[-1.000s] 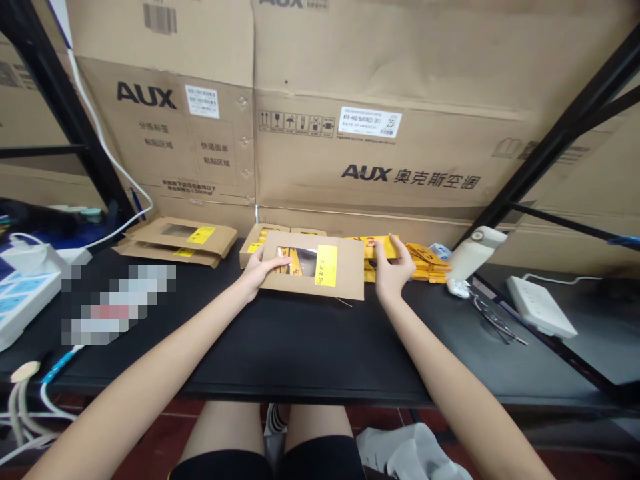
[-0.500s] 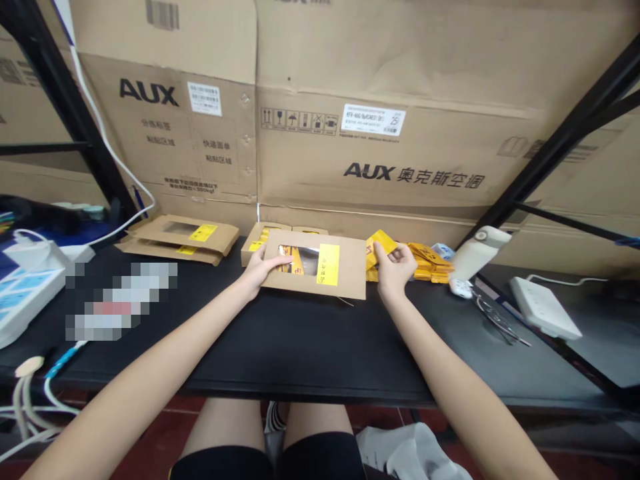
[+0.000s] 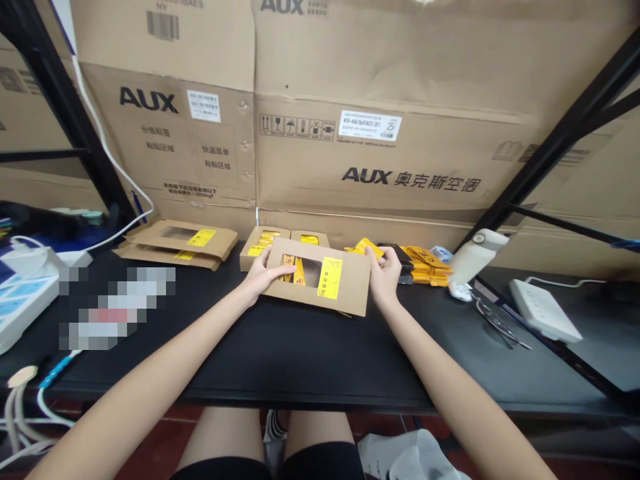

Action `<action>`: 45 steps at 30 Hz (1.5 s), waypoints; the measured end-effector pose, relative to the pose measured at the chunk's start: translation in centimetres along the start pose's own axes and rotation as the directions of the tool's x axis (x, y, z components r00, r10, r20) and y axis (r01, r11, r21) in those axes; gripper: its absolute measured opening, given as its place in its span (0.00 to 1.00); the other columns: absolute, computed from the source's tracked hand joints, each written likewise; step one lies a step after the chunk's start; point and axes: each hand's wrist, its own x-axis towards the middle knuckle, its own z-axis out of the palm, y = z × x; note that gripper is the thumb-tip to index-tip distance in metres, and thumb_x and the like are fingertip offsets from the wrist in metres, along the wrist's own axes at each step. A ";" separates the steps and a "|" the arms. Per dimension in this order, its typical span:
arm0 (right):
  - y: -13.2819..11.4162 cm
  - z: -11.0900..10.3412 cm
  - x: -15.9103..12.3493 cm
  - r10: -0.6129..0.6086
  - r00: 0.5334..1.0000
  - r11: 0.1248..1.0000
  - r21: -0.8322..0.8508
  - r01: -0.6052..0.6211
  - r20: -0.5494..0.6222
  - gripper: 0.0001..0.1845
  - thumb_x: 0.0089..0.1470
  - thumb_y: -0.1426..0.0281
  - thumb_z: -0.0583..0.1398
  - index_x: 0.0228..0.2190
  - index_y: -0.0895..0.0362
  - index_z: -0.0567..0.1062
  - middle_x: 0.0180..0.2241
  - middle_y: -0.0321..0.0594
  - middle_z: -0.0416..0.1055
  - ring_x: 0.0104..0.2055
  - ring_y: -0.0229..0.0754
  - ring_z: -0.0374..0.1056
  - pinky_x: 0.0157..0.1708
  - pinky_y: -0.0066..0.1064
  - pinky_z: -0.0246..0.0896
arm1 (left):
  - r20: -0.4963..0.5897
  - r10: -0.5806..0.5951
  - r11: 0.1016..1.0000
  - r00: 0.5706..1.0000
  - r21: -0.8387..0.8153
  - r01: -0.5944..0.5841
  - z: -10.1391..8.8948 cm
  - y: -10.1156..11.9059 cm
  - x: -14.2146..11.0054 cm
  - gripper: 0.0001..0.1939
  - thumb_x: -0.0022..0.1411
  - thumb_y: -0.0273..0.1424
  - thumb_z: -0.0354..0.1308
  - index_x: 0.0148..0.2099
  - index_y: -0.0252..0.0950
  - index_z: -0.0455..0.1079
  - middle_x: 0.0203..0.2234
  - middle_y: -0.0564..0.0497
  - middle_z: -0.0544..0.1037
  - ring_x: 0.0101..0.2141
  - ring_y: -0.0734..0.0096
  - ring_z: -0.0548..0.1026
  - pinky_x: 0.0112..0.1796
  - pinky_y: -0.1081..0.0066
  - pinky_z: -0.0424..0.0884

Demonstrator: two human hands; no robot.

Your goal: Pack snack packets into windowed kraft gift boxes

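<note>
My left hand grips the left end of a flat brown cardboard box, thumb on its front. The box has a clear window, a yellow label and an orange and black packet showing through the window. At the box's right end, my right hand is closed on a yellow packet, which is partly behind the box's upper right edge. Whether the packet's end lies inside the box is hidden. Beyond the right hand lies a pile of orange and black packets.
Two filled window boxes stand behind the held box. Flattened-looking window boxes are stacked at the back left. A white bottle, glasses and a white power strip lie rightward. Another power strip is far left.
The yellow packet has moved left and down, to behind the box's right end, with my right hand. The held box has tilted, its right end lower.
</note>
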 end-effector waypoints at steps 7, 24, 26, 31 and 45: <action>1.0 0.0 0.6 0.315 0.934 0.937 0.100 -0.335 0.169 0.17 0.41 0.57 0.65 0.25 0.56 0.68 0.19 0.30 0.68 0.19 0.34 0.63 0.18 0.24 0.58 | 0.018 0.009 1.000 1.000 0.019 -0.010 0.0 0.1 0.0 0.32 0.39 0.33 0.71 0.49 0.37 0.67 0.46 0.44 0.76 0.45 0.57 0.75 0.46 0.63 0.72; 1.0 -0.2 0.6 0.565 0.660 0.730 0.073 -0.680 0.495 0.07 0.49 0.67 0.59 0.31 0.56 0.74 0.29 0.38 0.78 0.30 0.42 0.74 0.34 0.37 0.72 | -0.049 0.046 0.999 0.998 0.022 -0.045 0.2 0.4 -0.1 0.34 0.40 0.33 0.71 0.51 0.37 0.66 0.47 0.44 0.75 0.46 0.57 0.75 0.46 0.62 0.72; 1.1 -0.2 0.6 0.566 0.658 0.721 0.088 -0.687 0.497 0.06 0.49 0.68 0.59 0.31 0.56 0.73 0.30 0.37 0.78 0.30 0.41 0.74 0.34 0.36 0.72 | -0.047 0.042 0.999 0.998 0.022 -0.041 0.2 0.4 -0.1 0.34 0.40 0.33 0.71 0.51 0.37 0.66 0.47 0.44 0.75 0.46 0.57 0.75 0.47 0.62 0.72; 0.9 -0.1 0.4 0.565 0.664 0.734 0.068 -0.675 0.491 0.04 0.48 0.69 0.60 0.30 0.56 0.73 0.28 0.36 0.77 0.28 0.41 0.74 0.33 0.36 0.71 | -0.052 0.044 0.999 0.998 0.028 -0.043 0.3 0.3 0.0 0.33 0.39 0.33 0.71 0.50 0.37 0.67 0.47 0.44 0.75 0.47 0.56 0.74 0.47 0.61 0.71; 0.1 0.5 -0.1 0.656 0.593 0.604 0.147 -0.783 0.467 0.06 0.52 0.78 0.57 0.28 0.58 0.73 0.23 0.35 0.77 0.23 0.36 0.72 0.27 0.27 0.71 | -0.026 0.016 1.000 1.000 -0.022 -0.017 0.3 0.2 -0.1 0.34 0.40 0.32 0.71 0.51 0.35 0.66 0.46 0.43 0.76 0.45 0.56 0.75 0.45 0.62 0.72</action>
